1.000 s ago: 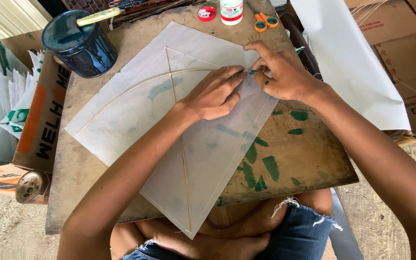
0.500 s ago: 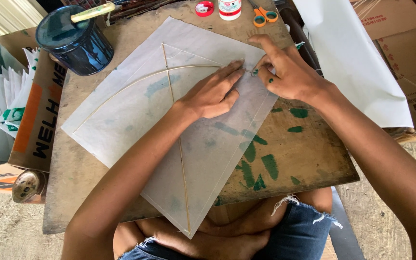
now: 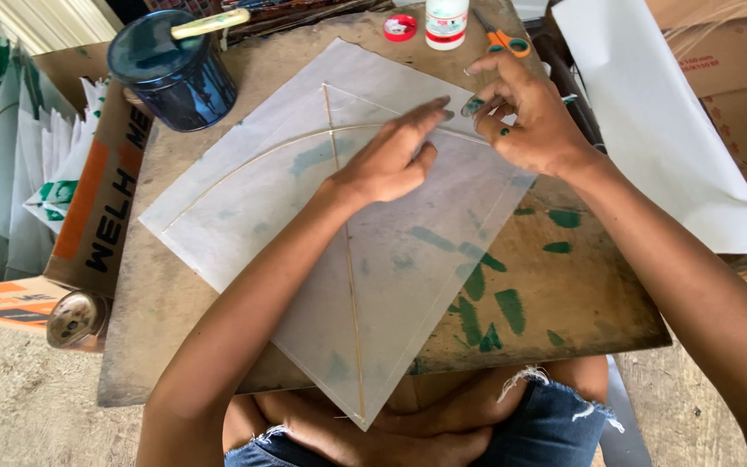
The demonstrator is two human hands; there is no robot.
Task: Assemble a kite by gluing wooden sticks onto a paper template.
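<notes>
A: Where's the kite lying, and which way does it run?

B: The translucent white paper kite (image 3: 365,259) lies flat on the paint-stained wooden board (image 3: 581,303), filling the centre of the frame. Its straight spine stick (image 3: 349,277) is the long axis, running from the upper middle down to a point at the lower centre, just over the person's lap. A curved bow stick (image 3: 261,157) arcs across the upper half.

A: And the hands?

B: The left hand (image 3: 391,160) lies flat, fingers stretched out, pressing the paper near the bow stick. The right hand (image 3: 525,112) hovers at the kite's upper right edge, fingers loosely curled and green-stained at the tips; whether it pinches anything I cannot tell.

A: Any containers?

B: A dark blue tin (image 3: 175,73) at the upper left, with a pale-handled tool (image 3: 211,22) resting across its top. A white bottle (image 3: 445,22) stands at the top edge with its red cap (image 3: 400,28) off beside it, and orange-handled scissors (image 3: 503,39) just to the right.
</notes>
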